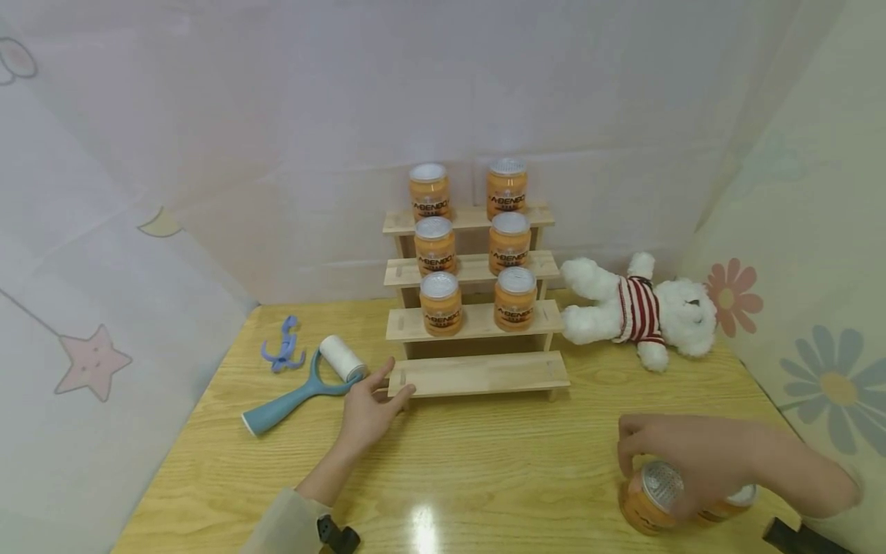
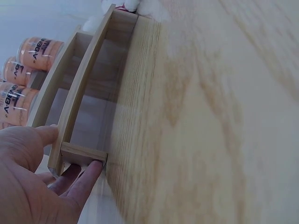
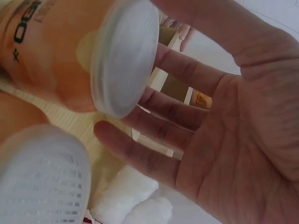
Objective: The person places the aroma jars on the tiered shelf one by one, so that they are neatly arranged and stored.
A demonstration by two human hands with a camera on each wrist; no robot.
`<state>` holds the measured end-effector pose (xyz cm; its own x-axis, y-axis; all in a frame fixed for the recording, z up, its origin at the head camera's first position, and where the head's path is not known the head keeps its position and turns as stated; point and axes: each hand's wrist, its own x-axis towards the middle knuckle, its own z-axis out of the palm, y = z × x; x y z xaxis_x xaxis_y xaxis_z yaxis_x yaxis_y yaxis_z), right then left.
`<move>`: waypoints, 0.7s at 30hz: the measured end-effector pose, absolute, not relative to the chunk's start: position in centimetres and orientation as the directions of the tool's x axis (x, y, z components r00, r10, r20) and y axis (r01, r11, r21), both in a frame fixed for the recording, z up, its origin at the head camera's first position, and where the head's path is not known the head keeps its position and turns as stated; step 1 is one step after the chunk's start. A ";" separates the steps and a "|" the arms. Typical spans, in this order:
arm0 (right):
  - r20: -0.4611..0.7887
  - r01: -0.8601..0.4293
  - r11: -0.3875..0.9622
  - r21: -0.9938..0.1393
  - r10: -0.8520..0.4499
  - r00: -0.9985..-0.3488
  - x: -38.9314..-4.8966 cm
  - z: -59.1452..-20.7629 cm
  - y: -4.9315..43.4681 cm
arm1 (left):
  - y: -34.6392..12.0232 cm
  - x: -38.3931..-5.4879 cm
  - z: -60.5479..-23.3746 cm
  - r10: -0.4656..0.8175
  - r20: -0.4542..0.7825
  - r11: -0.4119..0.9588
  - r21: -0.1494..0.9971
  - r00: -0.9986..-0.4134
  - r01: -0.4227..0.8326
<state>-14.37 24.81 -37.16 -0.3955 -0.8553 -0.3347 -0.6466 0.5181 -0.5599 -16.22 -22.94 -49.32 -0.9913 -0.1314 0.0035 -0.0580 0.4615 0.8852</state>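
Note:
A tiered wooden rack (image 1: 477,375) stands at the table's middle, orange jars with silvery lids in pairs on its upper three steps; the lowest step is bare. My left hand (image 1: 369,412) grips the lowest step's left end, thumb on the board and fingers at the side leg (image 2: 84,153). At the right front, my right hand (image 1: 706,454) hangs over two more orange jars. In the right wrist view its fingers (image 3: 154,158) are spread and fairly straight beside the lid of the nearer jar (image 3: 60,51). The other jar (image 1: 720,509) is partly hidden under the hand.
A white plush toy (image 1: 637,308) in a red-striped shirt lies right of the rack. On the left are a blue-handled lint roller (image 1: 291,404) and a small purple plastic piece (image 1: 284,350). Printed cloth walls (image 1: 332,192) border the wooden table (image 1: 477,462).

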 end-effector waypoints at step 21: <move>-0.175 -0.750 0.435 -0.499 -0.898 -0.404 -15.7 -36.5 24.2 | -23.0 -16.3 -49.4 -0.139 0.007 0.469 0.881 -0.990 -0.060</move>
